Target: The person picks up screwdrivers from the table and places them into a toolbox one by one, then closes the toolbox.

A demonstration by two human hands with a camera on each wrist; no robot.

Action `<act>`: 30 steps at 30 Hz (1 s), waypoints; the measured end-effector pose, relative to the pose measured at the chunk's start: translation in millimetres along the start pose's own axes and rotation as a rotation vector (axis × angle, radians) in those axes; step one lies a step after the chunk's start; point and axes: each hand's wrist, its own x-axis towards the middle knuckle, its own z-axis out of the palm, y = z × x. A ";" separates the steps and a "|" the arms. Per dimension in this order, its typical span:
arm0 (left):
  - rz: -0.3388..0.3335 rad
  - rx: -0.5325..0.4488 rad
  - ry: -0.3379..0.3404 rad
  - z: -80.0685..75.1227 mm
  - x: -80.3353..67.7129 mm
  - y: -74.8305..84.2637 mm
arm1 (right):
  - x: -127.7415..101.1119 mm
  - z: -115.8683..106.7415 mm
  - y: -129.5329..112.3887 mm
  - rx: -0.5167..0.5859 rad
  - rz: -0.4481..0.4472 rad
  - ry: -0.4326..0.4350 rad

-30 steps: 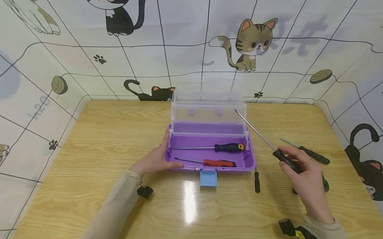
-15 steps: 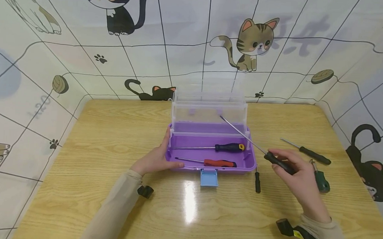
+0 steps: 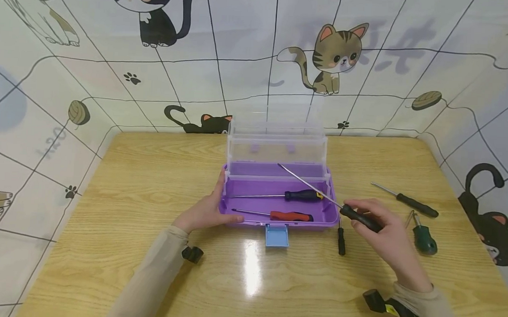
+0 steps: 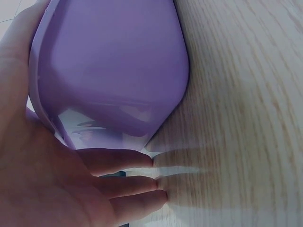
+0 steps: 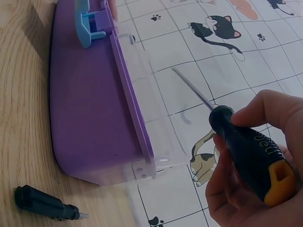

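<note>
My right hand [image 3: 390, 232] has its fingers [image 5: 265, 111] wrapped round the black handle of a long screwdriver [image 3: 346, 209], right of centre in the head view, its shaft slanting up-left over the open purple toolbox [image 3: 276, 219] at mid-frame. My left hand [image 3: 205, 211] lies with relaxed fingers [image 4: 128, 163] against the box's left end. I count two screwdrivers [image 3: 297, 195] inside the box and three more on the desk [image 3: 140, 181] at right: a small black one [image 3: 341, 239], a green stubby one [image 3: 424, 238], a slim black one [image 3: 415, 204].

home-like corner, cat-print wall covering [image 3: 112, 74], wooden table [image 3: 149, 181]
</note>
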 end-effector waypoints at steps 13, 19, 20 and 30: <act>0.010 -0.018 0.001 0.5 0.5 -1.2 | 7.2 7.4 3.3 -0.054 0.037 -0.089; 0.029 -0.034 0.000 0.7 1.7 -0.7 | 13.0 11.4 4.1 -0.038 0.021 -0.126; 0.034 -0.035 0.000 0.7 1.8 -0.6 | 14.0 11.8 4.4 -0.030 0.020 -0.133; 0.029 -0.046 -0.015 -2.8 -3.3 11.5 | 22.0 15.8 9.9 -0.021 0.019 -0.197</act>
